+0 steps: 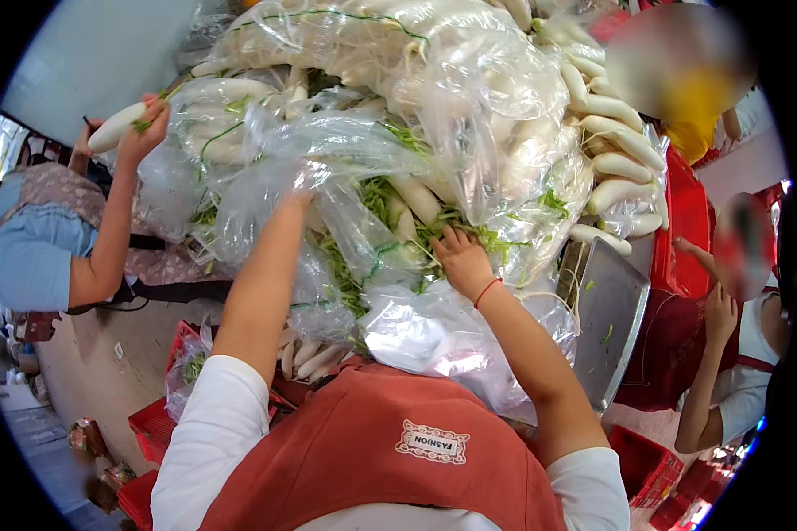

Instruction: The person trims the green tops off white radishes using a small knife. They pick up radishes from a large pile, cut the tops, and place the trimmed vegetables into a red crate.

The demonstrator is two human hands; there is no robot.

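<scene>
My left hand [303, 182] is blurred among folds of a clear plastic bag [365, 143]; its fingers cannot be made out. My right hand [461, 259], with a red string at the wrist, lies on the green leaf stubs [498, 240] of some white radishes. Its fingertips are partly sunk in the greens, and whether they grip is not plain. Between my hands, a white radish [417, 199] with cut green tops [377, 199] shows through the bag's opening. Crumpled clear plastic [412, 325] lies just in front of my red apron [385, 431].
A large bagged heap of white radishes [345, 50] rises ahead; loose ones [618, 166] are stacked at right. A metal tray [608, 325] stands beside a red crate [681, 226]. At left a co-worker's hand [147, 129] holds a radish [116, 127]. Another person's hand [722, 312] is at right.
</scene>
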